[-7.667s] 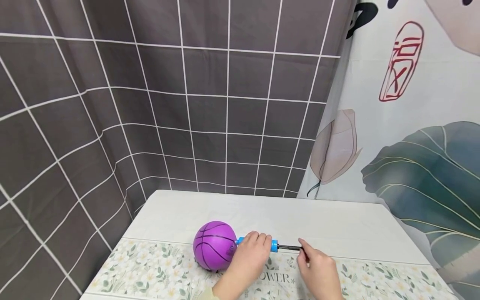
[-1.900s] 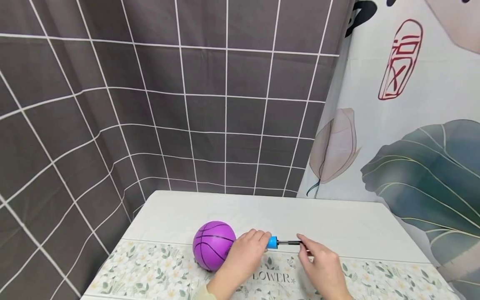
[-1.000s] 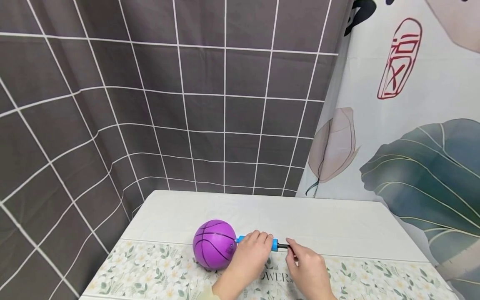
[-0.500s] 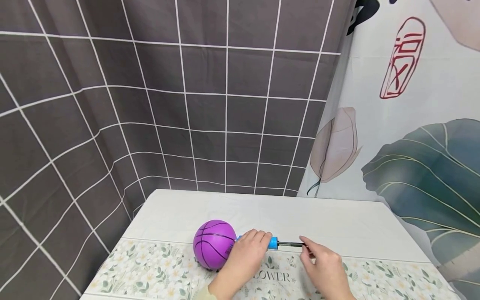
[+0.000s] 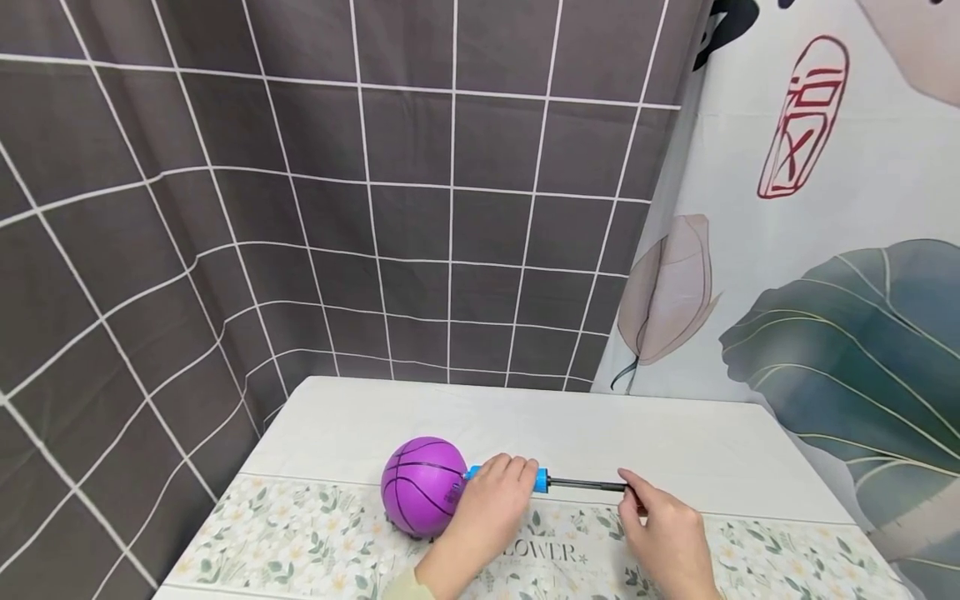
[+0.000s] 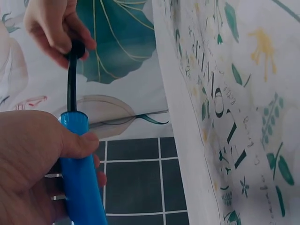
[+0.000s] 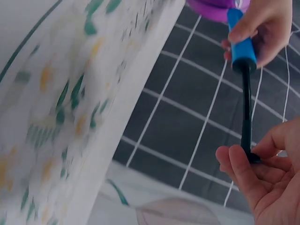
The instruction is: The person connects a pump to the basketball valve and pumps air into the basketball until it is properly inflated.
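A purple ball (image 5: pixel 423 487) with black basketball lines rests on the table, left of both hands. Against its right side sits the front end of a blue hand pump (image 5: pixel 542 480), lying roughly level. My left hand (image 5: pixel 491 504) wraps round the pump's blue barrel, seen close in the left wrist view with the thumb along the barrel (image 6: pixel 80 173). The black rod (image 7: pixel 246 108) stands far out of the barrel. My right hand (image 5: pixel 663 525) pinches the black knob (image 7: pixel 253 158) at the rod's end between thumb and fingers. The pump's tip at the ball is too small to make out.
The table (image 5: pixel 525 408) has a white cover with a flowered band and printed lettering. A dark curtain (image 5: pixel 405 225) with white grid lines hangs behind and to the left. At the right hangs a pale curtain (image 5: pixel 735 167) with large leaf prints.
From one second ago, my right hand has moved right, drawing the pump's rod further out; earlier frames show it at differing lengths. The left hand and ball have shifted only slightly left.
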Action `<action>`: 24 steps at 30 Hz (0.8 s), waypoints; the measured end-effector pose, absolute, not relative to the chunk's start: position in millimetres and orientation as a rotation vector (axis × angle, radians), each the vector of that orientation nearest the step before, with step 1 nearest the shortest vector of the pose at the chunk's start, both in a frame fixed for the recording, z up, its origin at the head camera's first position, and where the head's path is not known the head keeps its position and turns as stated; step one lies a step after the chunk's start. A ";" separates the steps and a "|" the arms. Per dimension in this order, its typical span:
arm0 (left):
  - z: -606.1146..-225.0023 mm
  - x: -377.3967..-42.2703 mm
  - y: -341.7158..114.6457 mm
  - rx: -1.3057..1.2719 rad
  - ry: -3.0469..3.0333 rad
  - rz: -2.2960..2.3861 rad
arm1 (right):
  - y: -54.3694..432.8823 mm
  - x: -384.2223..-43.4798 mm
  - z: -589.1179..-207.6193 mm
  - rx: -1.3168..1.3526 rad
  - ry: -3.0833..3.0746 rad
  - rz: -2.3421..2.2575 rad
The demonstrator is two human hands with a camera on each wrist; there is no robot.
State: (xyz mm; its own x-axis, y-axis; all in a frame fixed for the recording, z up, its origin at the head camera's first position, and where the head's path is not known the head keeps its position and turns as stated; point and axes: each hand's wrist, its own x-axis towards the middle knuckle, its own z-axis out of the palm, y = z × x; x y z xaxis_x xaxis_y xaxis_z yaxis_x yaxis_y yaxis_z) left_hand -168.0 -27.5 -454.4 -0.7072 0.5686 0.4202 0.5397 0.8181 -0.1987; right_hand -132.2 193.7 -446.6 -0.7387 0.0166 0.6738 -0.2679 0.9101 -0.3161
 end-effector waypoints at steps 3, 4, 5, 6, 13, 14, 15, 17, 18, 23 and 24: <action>-454.7 -165.5 -25.3 -0.825 -2.548 0.118 | 180.5 -132.1 -449.9 0.190 -2.368 0.519; -455.1 -164.5 -24.3 -0.829 -2.541 0.130 | 175.7 -132.0 -451.4 0.196 -2.373 0.526; -455.7 -163.6 -23.2 -0.832 -2.531 0.143 | 171.0 -131.8 -453.0 0.203 -2.376 0.530; -456.4 -162.7 -22.1 -0.834 -2.516 0.153 | 166.3 -131.8 -454.7 0.212 -2.378 0.530; -460.8 -160.5 -15.8 -0.829 -2.377 0.181 | 143.8 -133.3 -461.6 0.322 -2.350 0.552; -461.0 -160.6 -16.3 -0.834 -2.378 0.179 | 142.8 -133.5 -461.5 0.328 -2.347 0.558; -460.9 -160.7 -17.2 -0.840 -2.385 0.168 | 142.6 -133.6 -461.3 0.333 -2.346 0.564; -460.1 -161.4 -20.0 -0.854 -2.406 0.135 | 143.6 -134.0 -459.4 0.328 -2.353 0.584; -459.5 -161.9 -21.5 -0.861 -2.414 0.111 | 144.8 -134.3 -458.3 0.324 -2.357 0.593; -457.7 -165.2 -28.5 -0.875 -2.446 0.025 | 159.3 -135.1 -453.3 0.305 -2.346 0.589; -457.5 -166.1 -29.7 -0.872 -2.455 0.025 | 163.6 -135.1 -452.5 0.292 -2.338 0.579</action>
